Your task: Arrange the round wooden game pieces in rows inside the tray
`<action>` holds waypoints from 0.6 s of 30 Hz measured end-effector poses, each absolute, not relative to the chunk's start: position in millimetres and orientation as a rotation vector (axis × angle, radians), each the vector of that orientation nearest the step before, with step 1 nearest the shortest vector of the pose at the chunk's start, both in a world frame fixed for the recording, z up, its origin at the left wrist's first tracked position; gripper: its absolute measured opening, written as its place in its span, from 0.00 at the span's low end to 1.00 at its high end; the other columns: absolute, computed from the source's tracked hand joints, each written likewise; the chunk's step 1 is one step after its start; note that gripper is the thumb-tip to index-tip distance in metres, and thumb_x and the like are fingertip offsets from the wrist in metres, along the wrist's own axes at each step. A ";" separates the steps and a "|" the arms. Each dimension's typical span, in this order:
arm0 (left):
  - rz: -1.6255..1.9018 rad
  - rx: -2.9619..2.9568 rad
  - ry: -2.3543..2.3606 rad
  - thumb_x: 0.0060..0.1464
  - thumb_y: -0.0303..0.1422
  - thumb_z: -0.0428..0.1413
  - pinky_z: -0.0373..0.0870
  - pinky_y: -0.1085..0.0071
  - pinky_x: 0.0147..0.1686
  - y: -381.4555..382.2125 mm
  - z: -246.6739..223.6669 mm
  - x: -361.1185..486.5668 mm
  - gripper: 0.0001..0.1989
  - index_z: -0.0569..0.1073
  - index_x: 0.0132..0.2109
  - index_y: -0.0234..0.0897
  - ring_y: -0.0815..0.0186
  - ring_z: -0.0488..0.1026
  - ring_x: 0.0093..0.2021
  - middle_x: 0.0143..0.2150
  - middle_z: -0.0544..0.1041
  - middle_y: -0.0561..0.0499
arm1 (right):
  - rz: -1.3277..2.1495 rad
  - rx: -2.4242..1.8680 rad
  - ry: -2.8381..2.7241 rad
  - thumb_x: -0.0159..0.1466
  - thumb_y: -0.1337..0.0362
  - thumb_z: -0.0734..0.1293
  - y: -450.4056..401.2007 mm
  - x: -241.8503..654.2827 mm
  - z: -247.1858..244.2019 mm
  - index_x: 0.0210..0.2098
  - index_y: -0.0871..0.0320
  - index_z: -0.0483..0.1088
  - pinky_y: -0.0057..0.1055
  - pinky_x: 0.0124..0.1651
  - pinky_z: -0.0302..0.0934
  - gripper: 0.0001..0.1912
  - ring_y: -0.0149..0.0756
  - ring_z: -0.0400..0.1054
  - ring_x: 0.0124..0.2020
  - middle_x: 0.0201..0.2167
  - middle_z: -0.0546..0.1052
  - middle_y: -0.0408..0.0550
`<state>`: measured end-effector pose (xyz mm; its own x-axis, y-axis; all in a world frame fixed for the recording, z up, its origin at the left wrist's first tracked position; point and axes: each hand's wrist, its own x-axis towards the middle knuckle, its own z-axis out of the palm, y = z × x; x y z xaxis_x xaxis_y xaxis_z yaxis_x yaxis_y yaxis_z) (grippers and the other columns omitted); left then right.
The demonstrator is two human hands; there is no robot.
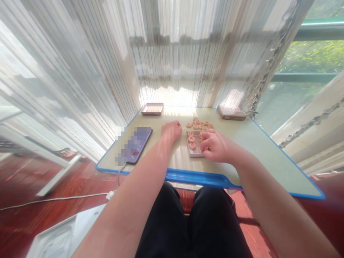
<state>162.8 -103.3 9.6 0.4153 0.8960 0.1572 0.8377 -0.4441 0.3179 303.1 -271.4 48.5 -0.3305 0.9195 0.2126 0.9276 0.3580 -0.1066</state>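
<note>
A shallow open box [197,153] stands near the middle of the table, with several round Chinese chess pieces [191,139] lined up along its left side. My right hand [216,146] reaches over the box's right half, its thumb and fingers closed around a chess piece [207,148] with dark marking. Part of the box and some pieces are hidden under that hand. Beyond the box lies a loose group of red-marked pieces [200,124]. My left hand [172,131] rests on the table left of the box, curled into a fist; its inside is hidden.
A phone [138,145] with a charging cable [119,175] lies at the left. At the far edge are an open tray [152,109] and, on the right, a flat box [231,112]. The table has a blue rim [199,177]. Sheer curtains [182,53] hang behind.
</note>
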 end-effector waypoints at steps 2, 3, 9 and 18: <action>0.446 2.474 1.537 0.55 0.31 0.46 0.67 0.62 0.50 -103.8 10.0 162.8 0.15 0.75 0.46 0.42 0.56 0.74 0.49 0.45 0.80 0.47 | -0.049 -1.657 -2.378 0.51 0.72 0.61 -271.5 303.6 48.9 0.20 0.57 0.76 0.33 0.38 0.54 0.12 0.36 0.60 0.32 0.27 0.70 0.50; 0.444 2.475 1.535 0.55 0.31 0.46 0.67 0.62 0.50 -104.1 10.2 162.6 0.15 0.75 0.46 0.42 0.57 0.74 0.49 0.45 0.80 0.47 | -0.049 -1.656 -2.373 0.51 0.72 0.61 -271.5 304.2 48.7 0.20 0.57 0.76 0.33 0.38 0.54 0.12 0.36 0.61 0.32 0.27 0.70 0.50; 0.437 2.488 1.543 0.55 0.31 0.46 0.67 0.63 0.50 -104.7 10.8 162.4 0.16 0.75 0.46 0.42 0.58 0.74 0.49 0.45 0.80 0.47 | 0.002 -1.673 -2.343 0.50 0.72 0.62 -270.5 308.4 46.5 0.20 0.57 0.76 0.32 0.39 0.55 0.12 0.37 0.63 0.34 0.27 0.71 0.49; 0.456 2.490 1.535 0.56 0.32 0.46 0.67 0.63 0.50 -107.3 11.9 161.6 0.15 0.75 0.45 0.42 0.57 0.74 0.49 0.44 0.80 0.48 | 0.095 -1.611 -2.240 0.50 0.72 0.61 -271.8 305.8 51.0 0.24 0.57 0.77 0.32 0.40 0.59 0.12 0.37 0.65 0.33 0.27 0.73 0.48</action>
